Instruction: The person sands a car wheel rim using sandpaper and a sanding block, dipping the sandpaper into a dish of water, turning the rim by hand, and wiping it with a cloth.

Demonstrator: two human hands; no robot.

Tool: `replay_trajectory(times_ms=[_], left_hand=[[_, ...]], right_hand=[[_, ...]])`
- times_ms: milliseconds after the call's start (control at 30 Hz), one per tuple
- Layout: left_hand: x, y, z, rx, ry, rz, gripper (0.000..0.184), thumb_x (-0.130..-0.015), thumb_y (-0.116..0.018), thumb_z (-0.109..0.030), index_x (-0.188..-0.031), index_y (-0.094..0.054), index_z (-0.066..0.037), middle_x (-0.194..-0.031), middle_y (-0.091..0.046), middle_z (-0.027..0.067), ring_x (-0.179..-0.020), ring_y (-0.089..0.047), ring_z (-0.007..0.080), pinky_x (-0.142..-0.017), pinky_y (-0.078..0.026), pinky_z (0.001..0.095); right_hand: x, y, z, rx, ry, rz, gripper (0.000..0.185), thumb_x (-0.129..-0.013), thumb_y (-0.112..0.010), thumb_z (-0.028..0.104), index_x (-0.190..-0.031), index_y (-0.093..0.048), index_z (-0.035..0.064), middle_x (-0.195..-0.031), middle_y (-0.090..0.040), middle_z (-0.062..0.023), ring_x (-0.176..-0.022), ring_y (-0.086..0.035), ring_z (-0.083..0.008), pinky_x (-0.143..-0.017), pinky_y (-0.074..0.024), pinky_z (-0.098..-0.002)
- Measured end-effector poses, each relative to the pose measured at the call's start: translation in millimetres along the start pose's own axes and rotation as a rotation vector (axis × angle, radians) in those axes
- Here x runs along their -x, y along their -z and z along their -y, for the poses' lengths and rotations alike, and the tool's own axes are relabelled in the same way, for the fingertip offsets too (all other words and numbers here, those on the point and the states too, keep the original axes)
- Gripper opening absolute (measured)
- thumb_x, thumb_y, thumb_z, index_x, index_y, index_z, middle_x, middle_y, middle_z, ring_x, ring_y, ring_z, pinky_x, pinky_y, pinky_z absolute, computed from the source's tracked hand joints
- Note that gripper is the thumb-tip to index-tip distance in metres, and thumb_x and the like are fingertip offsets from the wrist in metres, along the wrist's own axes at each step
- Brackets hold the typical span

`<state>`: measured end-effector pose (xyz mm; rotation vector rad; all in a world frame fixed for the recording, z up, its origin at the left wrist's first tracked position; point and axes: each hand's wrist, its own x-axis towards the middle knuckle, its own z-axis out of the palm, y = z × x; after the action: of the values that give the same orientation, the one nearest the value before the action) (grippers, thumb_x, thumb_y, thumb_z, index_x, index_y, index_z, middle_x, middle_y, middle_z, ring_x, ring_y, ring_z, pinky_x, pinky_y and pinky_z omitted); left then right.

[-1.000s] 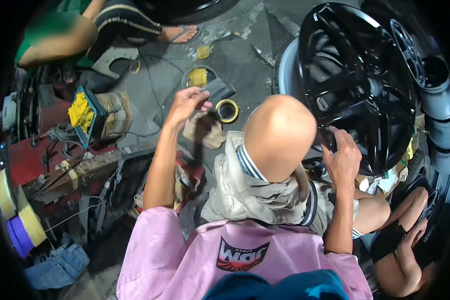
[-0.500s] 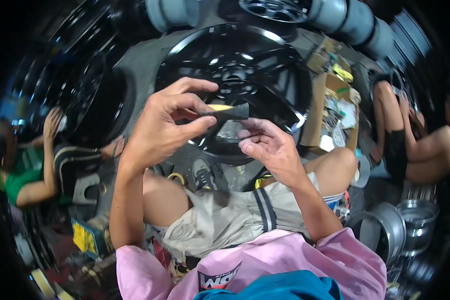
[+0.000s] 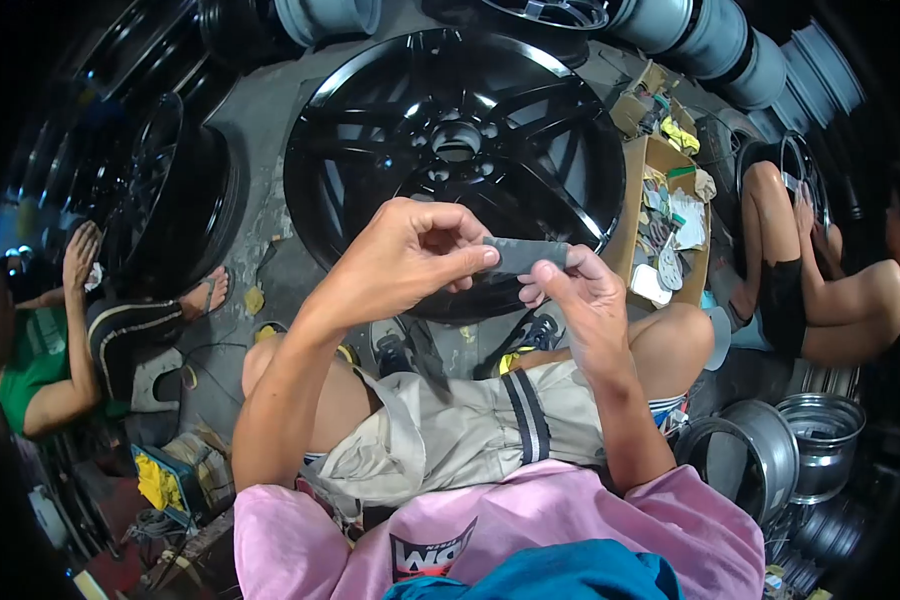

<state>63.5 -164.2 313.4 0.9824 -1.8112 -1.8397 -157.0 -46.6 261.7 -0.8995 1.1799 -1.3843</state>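
A small dark grey strip of sandpaper (image 3: 526, 256) is stretched level between my two hands. My left hand (image 3: 407, 252) pinches its left end between thumb and fingers. At the other end, the thumb and fingers of my right hand (image 3: 592, 300) grip it. Beyond my hands a large glossy black wheel rim (image 3: 355, 178) lies face up on the floor, its spokes and centre bore showing. Both hands are above the rim's near edge, apart from it. The underside of the strip is hidden.
A cardboard box (image 3: 625, 235) of sanding scraps stands right of the rim. One person in green (image 3: 55, 365) sits at left, another person (image 3: 815, 290) at right, each beside a wheel. Silver rims (image 3: 815, 440) stand at lower right. A blue-framed box with yellow material (image 3: 160, 480) is at lower left.
My right hand has closed on the strip's free end, which my left hand alone held before. The strip now shows its dark face instead of a yellow side. Both hands have lowered slightly.
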Motion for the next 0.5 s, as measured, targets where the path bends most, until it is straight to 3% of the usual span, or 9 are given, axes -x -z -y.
replay_trajectory(times_ms=[200, 267, 333, 400, 433, 500], left_hand=[[9, 3, 0, -0.036, -0.019, 0.006, 0.018, -0.1, -0.083, -0.017, -0.103, -0.079, 0.0, -0.086, -0.074, 0.0001, -0.078, -0.067, 0.0056, -0.069, -0.054, 0.0223], [17, 15, -7, -0.346, -0.159, -0.086, 0.017, -0.1, -0.081, -0.016, -0.106, -0.08, 0.0, -0.088, -0.076, 0.0022, -0.079, -0.068, 0.0075, -0.072, -0.054, 0.0246], [28, 35, -11, -0.489, -0.162, -0.296, 0.015, -0.1, -0.078, -0.012, -0.109, -0.08, 0.0, -0.093, -0.079, 0.0048, -0.083, -0.069, 0.0088, -0.074, -0.055, 0.0266], [38, 60, -7, -0.604, -0.166, -0.494, 0.019, -0.102, -0.078, -0.015, -0.111, -0.08, 0.001, -0.093, -0.078, 0.0026, -0.086, -0.068, 0.0083, -0.078, -0.054, 0.0257], [43, 72, -7, -0.595, -0.184, -0.522, 0.022, -0.103, -0.077, -0.019, -0.111, -0.08, 0.002, -0.092, -0.076, 0.0016, -0.085, -0.066, 0.0078, -0.078, -0.053, 0.0248], [53, 89, -1, -0.628, -0.119, -0.576, 0.026, -0.105, -0.075, -0.023, -0.109, -0.08, 0.003, -0.087, -0.073, 0.0002, -0.081, -0.062, 0.007, -0.075, -0.051, 0.0248]], right_hand=[[0, -3, -4, -0.171, -0.103, 0.113, 0.027, -0.112, -0.066, 0.02, -0.116, -0.077, -0.0043, -0.103, -0.077, -0.0084, -0.085, -0.072, -0.0115, -0.078, -0.0568, -0.0272], [0, 0, 3, 0.177, -0.048, 0.051, 0.027, -0.111, -0.067, 0.017, -0.119, -0.077, -0.007, -0.104, -0.076, -0.0075, -0.085, -0.071, -0.0101, -0.076, -0.0571, -0.0286], [-1, 13, 6, 0.396, 0.039, 0.095, 0.025, -0.106, -0.073, 0.013, -0.122, -0.078, -0.005, -0.1, -0.075, -0.0075, -0.08, -0.071, -0.0147, -0.074, -0.0571, -0.0296], [-2, 30, 2, 1.07, 0.35, 0.245, 0.026, -0.101, -0.074, 0.009, -0.125, -0.079, 0.0025, -0.096, -0.07, -0.0112, -0.087, -0.068, -0.0252, -0.086, -0.0538, -0.0326], [-4, 40, 2, 1.252, 0.459, 0.337, 0.032, -0.093, -0.078, 0.006, -0.125, -0.08, 0.0047, -0.101, -0.072, -0.0123, -0.093, -0.066, -0.0309, -0.092, -0.054, -0.0371], [-4, 43, -5, 1.328, 0.541, 0.359, 0.031, -0.093, -0.077, 0.007, -0.124, -0.079, 0.0033, -0.104, -0.074, -0.0113, -0.096, -0.066, -0.0309, -0.092, -0.054, -0.0387]])
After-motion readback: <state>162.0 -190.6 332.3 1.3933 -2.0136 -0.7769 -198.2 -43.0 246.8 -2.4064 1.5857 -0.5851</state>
